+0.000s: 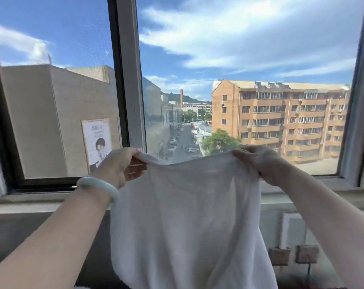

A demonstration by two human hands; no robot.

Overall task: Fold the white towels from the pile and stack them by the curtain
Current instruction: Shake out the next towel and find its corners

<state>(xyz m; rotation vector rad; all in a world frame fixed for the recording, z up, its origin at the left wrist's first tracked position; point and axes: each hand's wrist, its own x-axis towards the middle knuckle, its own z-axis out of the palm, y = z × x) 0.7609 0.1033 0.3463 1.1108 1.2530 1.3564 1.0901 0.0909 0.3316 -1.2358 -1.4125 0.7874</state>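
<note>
A white towel (187, 215) hangs spread in the air in front of the window. My left hand (120, 165) pinches its upper left corner, with a pale bangle on that wrist. My right hand (258, 163) grips the upper right corner. The top edge sags a little between both hands, and the cloth drops below the frame's lower edge. The pile of towels and any folded stack are out of sight.
A large window (126, 80) with a dark frame fills the view, its sill (31, 205) running just behind my arms. A grey curtain edge (360, 101) hangs at the far right. Two wall sockets (293, 255) sit below the sill on the right.
</note>
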